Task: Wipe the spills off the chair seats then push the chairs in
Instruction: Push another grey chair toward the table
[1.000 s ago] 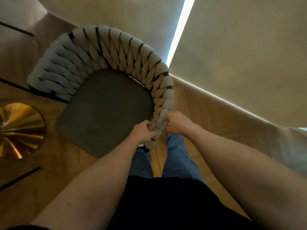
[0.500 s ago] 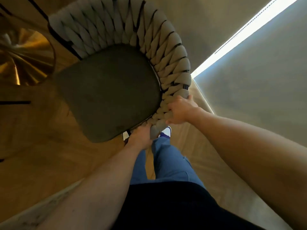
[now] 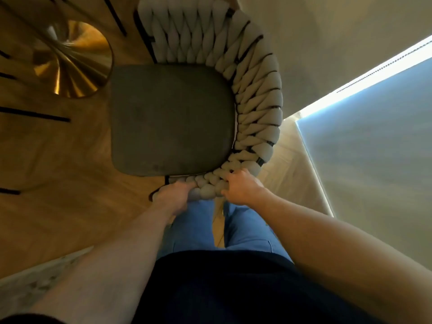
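Hands first: your left hand (image 3: 174,195) sits just below the middle of the frame, fingers curled over the near end of the chair's (image 3: 210,101) woven backrest (image 3: 254,94), gripping the thick pale cords where the weave ends. Your right hand (image 3: 240,188) is just beside it, a little to the right, its fingers also curled down into the braided cords and its thumb lying along their outer edge. Both hands clasp the backrest; neither holds anything else.

You look almost straight down on the chair, which fills the upper middle of the frame. Its dark grey seat (image 3: 171,120) is a rounded square, and the woven backrest wraps around the seat's top and right edges and curves down to where you grip it. A few faint darker blotches show on the seat near its lower edge, though you cannot tell whether they are wet spots or only shading. A thin black frame piece (image 3: 166,180) shows under the seat's lower edge, just above your left hand.

At the upper left a shiny gold ribbed base (image 3: 74,61) stands on the wooden floor (image 3: 58,183), close to the seat's upper left corner. Thin black bars (image 3: 35,114) cross the floor at the left edge. A pale wall (image 3: 339,31) and a bright strip of light (image 3: 383,66) fill the right side. Your blue trousers (image 3: 194,228) and dark top (image 3: 222,288) occupy the bottom centre.
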A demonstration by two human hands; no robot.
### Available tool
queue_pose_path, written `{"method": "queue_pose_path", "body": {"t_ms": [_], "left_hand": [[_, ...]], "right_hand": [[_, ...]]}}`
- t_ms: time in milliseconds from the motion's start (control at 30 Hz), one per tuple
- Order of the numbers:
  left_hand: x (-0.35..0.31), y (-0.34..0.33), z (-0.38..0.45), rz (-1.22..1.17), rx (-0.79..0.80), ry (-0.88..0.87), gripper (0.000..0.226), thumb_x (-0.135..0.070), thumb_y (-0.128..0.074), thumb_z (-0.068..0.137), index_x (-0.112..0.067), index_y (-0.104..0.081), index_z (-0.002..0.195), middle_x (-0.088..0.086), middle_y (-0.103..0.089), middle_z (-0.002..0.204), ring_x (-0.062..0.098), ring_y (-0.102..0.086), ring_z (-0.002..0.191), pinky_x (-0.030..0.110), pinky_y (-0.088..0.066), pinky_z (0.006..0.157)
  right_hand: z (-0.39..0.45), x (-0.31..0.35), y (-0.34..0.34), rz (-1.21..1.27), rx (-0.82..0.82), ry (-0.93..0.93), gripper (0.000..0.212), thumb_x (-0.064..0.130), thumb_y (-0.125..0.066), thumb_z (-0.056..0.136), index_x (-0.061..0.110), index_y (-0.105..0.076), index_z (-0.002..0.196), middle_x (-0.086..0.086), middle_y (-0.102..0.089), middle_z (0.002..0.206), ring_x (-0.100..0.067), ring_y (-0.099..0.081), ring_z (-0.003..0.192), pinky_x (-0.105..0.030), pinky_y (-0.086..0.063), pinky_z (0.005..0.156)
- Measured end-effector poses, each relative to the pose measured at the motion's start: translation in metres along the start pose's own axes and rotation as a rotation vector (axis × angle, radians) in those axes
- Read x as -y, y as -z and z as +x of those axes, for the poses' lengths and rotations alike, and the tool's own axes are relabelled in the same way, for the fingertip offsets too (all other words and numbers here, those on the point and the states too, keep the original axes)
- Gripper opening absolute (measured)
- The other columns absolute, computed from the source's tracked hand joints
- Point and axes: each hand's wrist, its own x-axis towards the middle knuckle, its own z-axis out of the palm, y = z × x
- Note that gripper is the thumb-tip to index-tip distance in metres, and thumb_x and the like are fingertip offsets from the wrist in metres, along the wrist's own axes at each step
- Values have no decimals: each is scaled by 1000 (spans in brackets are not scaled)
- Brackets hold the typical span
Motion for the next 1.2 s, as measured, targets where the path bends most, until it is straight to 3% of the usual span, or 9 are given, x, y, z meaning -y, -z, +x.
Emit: {"method": "queue_pose_path", "body": {"t_ms": [133,233,367,500,633,733,800,867,1200], "left_hand": [[59,8,-26,157,-39,56,61,-13,-56,86,-41,-38,137,0,-54,129,26,-55,116,36,-44,78],[79,11,-33,188,-55,104,60,-14,-61,84,-40,-42,136,-3,-53,132,22,-52,122,35,-46,90],[63,10,-30,160,-14,131,54,-18,-62,82,-24,-43,133,4,-51,130,27,-51,120,39,-46,94],[23,4,-19,86,-16,11,51,-27,-62,84,-22,-44,132,7,-50,129,30,-49,119,42,-42,96],[-18,-8,-2,-7,27,-60,61,-22,-58,87,-28,-32,142,11,-55,126,32,-55,112,45,-49,90],[-27,-11,3,27,-15,-64,65,-21,-53,91,-37,-24,147,11,-55,125,33,-55,112,44,-48,86],[-25,-11,3,43,-36,-69,65,-18,-51,91,-39,-24,147,11,-55,125,33,-54,112,45,-48,87],[-21,-11,1,44,-44,-71,64,-16,-51,90,-40,-27,145,11,-55,124,33,-54,111,45,-48,86],[59,-9,-37,136,-33,-61,57,-21,-51,92,-46,-34,140,4,-60,117,28,-57,107,40,-45,85]], "right_hand": [[9,53,-25,46,62,94,42,33,-55,93,12,-52,130,-15,-59,120,-31,-54,111,-41,-51,89],[14,72,-26,5,112,147,43,31,-57,91,17,-52,132,-12,-59,120,-29,-59,103,-43,-54,87],[17,66,-13,-189,113,204,31,24,-63,85,25,-53,114,-5,-59,107,-22,-59,91,-40,-57,77],[17,46,8,-524,13,250,36,23,-63,88,26,-52,122,0,-59,114,-22,-53,109,-39,-43,93],[29,5,41,-862,-29,144,52,32,-69,85,29,-48,133,3,-60,123,-24,-50,123,-53,-24,110],[37,-18,64,-967,-95,142,49,33,-71,84,28,-52,129,4,-60,116,-22,-51,119,-47,-26,109],[40,-21,67,-1001,-99,149,44,34,-69,87,27,-53,128,4,-57,108,-20,-51,113,-39,-32,103],[40,-18,64,-1006,-99,138,42,37,-65,90,29,-52,130,4,-58,115,-20,-49,115,-38,-34,103],[29,48,15,-879,-69,120,40,39,-57,95,28,-52,134,0,-60,125,-24,-50,118,-45,-30,105]]}}
